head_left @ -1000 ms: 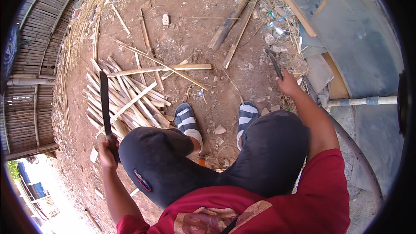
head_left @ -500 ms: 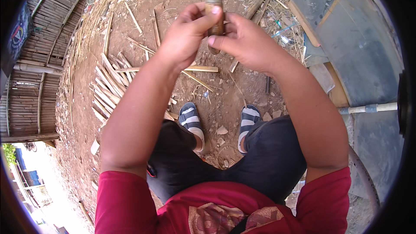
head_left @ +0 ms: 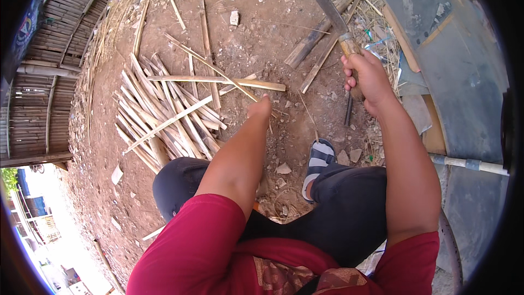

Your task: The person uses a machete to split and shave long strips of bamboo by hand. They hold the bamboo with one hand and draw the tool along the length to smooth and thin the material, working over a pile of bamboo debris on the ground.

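My right hand is wrapped round the wooden handle of a machete. Its long dark blade points up and away to the left, above the ground. Low over the ground, my left hand reaches to the near end of a thin wooden strip; most of its fingers are hidden, so its grip does not show. That strip crosses over a longer pale strip lying sideways. Left of the hand spreads a loose pile of split wooden strips.
Beyond the right hand, a thick piece of wood lies beside a narrower plank. Grey sheets stand along the right side, with a white pipe before them. A woven bamboo wall rises at the left.
My hands, together on the machete handle before, are now apart. The right has swung out rightward with the machete; the left has let go and dropped to the strips. My left knee has shifted left.
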### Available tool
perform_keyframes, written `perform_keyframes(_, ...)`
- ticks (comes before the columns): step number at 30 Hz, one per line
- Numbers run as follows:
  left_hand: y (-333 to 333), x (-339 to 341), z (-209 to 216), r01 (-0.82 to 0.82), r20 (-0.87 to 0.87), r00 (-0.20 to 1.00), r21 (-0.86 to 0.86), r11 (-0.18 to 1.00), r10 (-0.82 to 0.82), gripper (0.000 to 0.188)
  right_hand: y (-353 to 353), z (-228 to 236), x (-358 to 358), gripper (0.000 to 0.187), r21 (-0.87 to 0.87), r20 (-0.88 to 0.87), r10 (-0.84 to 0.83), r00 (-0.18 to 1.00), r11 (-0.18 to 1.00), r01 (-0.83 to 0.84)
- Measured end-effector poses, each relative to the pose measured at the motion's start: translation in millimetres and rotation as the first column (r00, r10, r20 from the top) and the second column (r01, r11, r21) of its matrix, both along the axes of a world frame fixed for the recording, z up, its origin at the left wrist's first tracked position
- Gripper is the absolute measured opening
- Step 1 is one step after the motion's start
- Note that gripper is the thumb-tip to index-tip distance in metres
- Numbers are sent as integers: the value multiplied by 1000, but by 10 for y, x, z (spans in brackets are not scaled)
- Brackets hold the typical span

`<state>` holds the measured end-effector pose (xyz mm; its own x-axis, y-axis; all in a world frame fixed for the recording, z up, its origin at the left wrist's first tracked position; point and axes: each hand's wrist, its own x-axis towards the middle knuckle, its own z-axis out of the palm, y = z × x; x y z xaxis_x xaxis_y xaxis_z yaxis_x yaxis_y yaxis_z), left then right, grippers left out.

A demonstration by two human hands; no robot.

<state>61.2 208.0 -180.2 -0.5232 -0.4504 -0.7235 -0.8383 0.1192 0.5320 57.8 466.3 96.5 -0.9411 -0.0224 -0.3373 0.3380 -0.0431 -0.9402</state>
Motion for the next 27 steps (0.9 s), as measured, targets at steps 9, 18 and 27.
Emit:
perform_keyframes(9,-453,-352,-346,-288,-90,890,649,704,447,54,-163,-60,-81,23,13,113,16,993,1000,-17)
perform_keyframes(18,-296,-105,-600,350,-146,930,77,933,-337,66,-351,74,-66,26,-100,70,-34,997,994,41)
perform_keyframes(27,-51,-343,-201,693,120,703,-336,638,-701,85,-186,146,-48,25,-202,84,-106,991,972,121)
